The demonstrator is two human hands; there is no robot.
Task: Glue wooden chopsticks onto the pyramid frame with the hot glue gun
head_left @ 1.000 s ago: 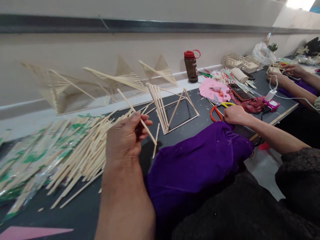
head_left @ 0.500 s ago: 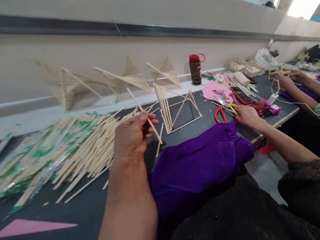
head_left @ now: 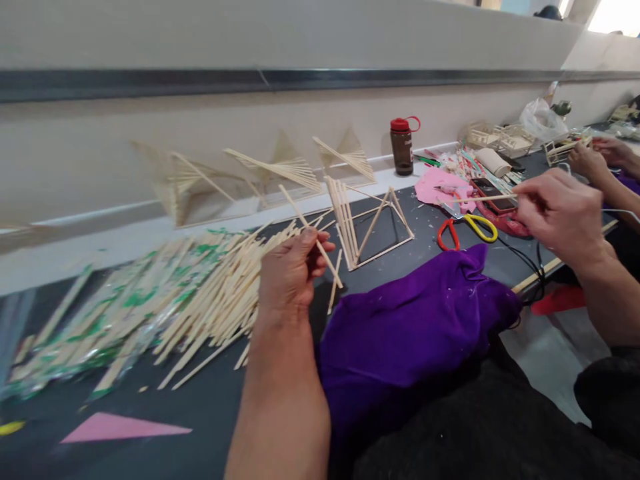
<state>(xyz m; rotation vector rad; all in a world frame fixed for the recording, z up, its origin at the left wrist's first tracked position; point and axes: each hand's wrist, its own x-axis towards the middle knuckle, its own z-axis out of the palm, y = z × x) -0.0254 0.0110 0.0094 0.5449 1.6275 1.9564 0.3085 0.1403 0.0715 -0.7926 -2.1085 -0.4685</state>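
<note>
Between the thumb and fingers of my left hand [head_left: 295, 267] is a slim wooden stick [head_left: 296, 205], slanting down to the right. My right hand [head_left: 563, 210] is closed on a thinner stick [head_left: 483, 199], which points left above scissors [head_left: 481, 228] with one red and one yellow handle. A small frame of glued sticks [head_left: 367, 262] stands on the dark table between my hands, one side closely lined with sticks. Another loose stick [head_left: 334, 287] lies just right of my left fingers. Purple cloth [head_left: 405, 327] covers the near edge.
Loose sticks [head_left: 220, 293] and plastic-wrapped ones [head_left: 120, 320] spread over the left. Several twisted stick models [head_left: 275, 167] lean along the wall. A red-lidded bottle [head_left: 402, 150], pink paper [head_left: 437, 183] and a phone [head_left: 487, 190] lie farther back. Another person's hands [head_left: 593, 160] work at far right.
My right hand has lifted from beside the scissors and moved right, carrying the thin stick. My left hand keeps its hold on its stick. The view has shifted slightly.
</note>
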